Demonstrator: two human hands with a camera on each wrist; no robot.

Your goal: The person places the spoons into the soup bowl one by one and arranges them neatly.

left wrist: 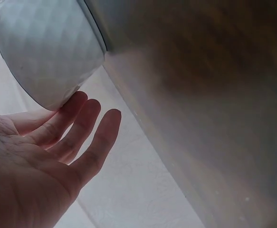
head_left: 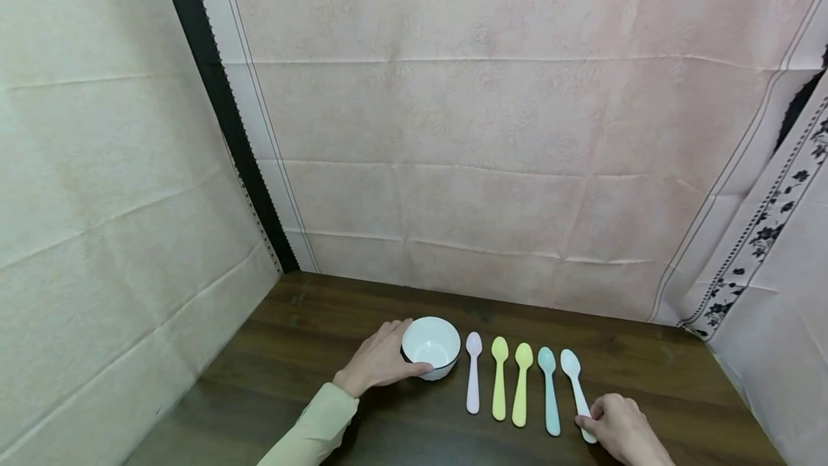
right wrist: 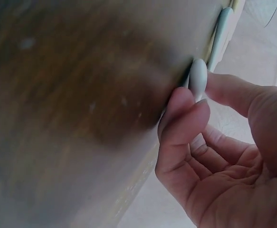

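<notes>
A white bowl (head_left: pixel 431 342) with a dimpled outer wall stands on the table, and my left hand (head_left: pixel 383 357) holds it from the left, thumb on the near side and fingers behind. In the left wrist view the bowl's wall (left wrist: pixel 48 47) meets the fingertips. Right of the bowl, a row of spoons lies bowl-ends away from me: a lilac spoon (head_left: pixel 474 372), two yellow-green spoons (head_left: pixel 499 377), a light blue spoon (head_left: pixel 549 390) and a whitish spoon (head_left: pixel 575 380). My right hand (head_left: pixel 624 426) pinches the whitish spoon's handle end (right wrist: pixel 198 78) between thumb and fingers.
The dark brown wooden table (head_left: pixel 259 380) carries everything. Pale cloth (head_left: pixel 479 128) hangs behind it and at both sides, with a black strip (head_left: pixel 226 106) at the left corner and a flowered border (head_left: pixel 763 236) at the right.
</notes>
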